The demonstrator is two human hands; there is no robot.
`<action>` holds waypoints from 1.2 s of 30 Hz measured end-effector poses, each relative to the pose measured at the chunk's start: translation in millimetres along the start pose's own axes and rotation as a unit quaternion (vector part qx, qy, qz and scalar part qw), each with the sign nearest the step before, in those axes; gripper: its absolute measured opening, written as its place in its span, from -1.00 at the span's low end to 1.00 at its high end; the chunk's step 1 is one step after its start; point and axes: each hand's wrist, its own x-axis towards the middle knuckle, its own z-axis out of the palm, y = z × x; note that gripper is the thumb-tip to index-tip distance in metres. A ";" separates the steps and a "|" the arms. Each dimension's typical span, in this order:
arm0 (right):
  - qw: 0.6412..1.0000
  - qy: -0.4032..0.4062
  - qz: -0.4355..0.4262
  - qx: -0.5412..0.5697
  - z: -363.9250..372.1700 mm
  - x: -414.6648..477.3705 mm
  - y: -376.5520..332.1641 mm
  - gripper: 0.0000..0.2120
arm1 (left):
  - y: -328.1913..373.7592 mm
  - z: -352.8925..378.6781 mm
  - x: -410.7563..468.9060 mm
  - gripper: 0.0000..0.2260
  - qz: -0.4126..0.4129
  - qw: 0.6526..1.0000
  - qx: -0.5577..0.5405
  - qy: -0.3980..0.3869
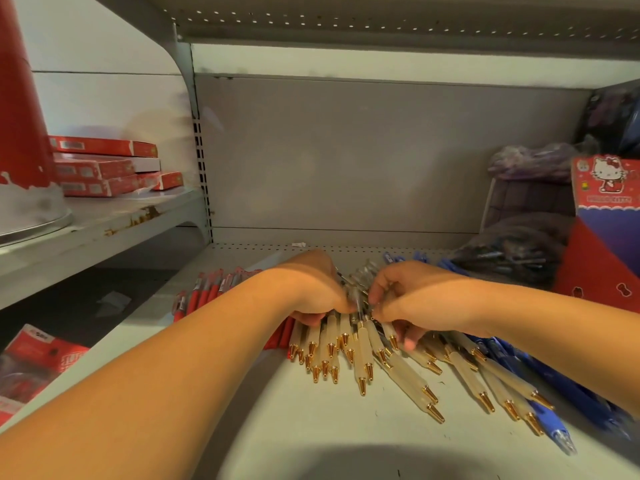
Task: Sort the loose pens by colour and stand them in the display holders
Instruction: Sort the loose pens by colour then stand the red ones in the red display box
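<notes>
One grey shelf (311, 427) fills most of the frame. A red and blue display box (606, 237) with a cartoon cat stands at the right edge. A stack of flat red boxes (100, 168) lies at the upper left, on a neighbouring shelf. Across the middle of the shelf the pens lie in three groups. The red pens (204, 292) are left of centre. The frosted pens (405, 372) with gold tips fan out in the centre, tips toward the lower edge. The blue pens (554, 403) run along the lower right. My left hand (311, 289) and my right hand (408, 299) meet at the centre. Both have their fingers curled around a bundle of the frosted pens, close together over the fan.
</notes>
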 end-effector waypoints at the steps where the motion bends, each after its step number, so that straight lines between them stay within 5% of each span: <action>1: 1.000 -0.018 -0.004 -0.001 0.0 -2.1 1.0 -0.76 | 0.6 1.2 0.2 -0.64 0.000 1.000 0.018 0.001; 6: 0.994 -0.049 -0.069 -0.072 -2.8 -13.4 1.7 -0.75 | 0.6 3.9 4.9 -0.78 0.006 0.998 0.052 0.027; 14: 0.973 0.044 -0.032 -0.226 -44.0 -19.0 20.4 -0.79 | 3.8 17.2 9.1 -0.49 0.078 0.984 0.134 0.088; 17: 0.958 0.039 0.011 -0.283 -42.7 -7.5 24.9 -0.57 | 9.9 27.5 11.9 -0.32 0.093 0.977 0.179 0.067; 20: 0.955 0.021 0.031 -0.294 -34.3 -2.0 19.9 -0.53 | 14.2 35.6 13.0 -0.44 0.128 0.974 0.182 0.036; 26: 0.923 -0.006 0.065 -0.378 -21.1 2.4 6.1 -0.06 | 8.4 27.2 14.6 -0.47 0.111 0.978 0.176 0.013; 36: 0.915 -0.039 0.051 -0.398 -5.0 7.3 -9.1 -0.28 | 8.0 20.5 14.1 -0.49 0.102 0.977 0.187 -0.003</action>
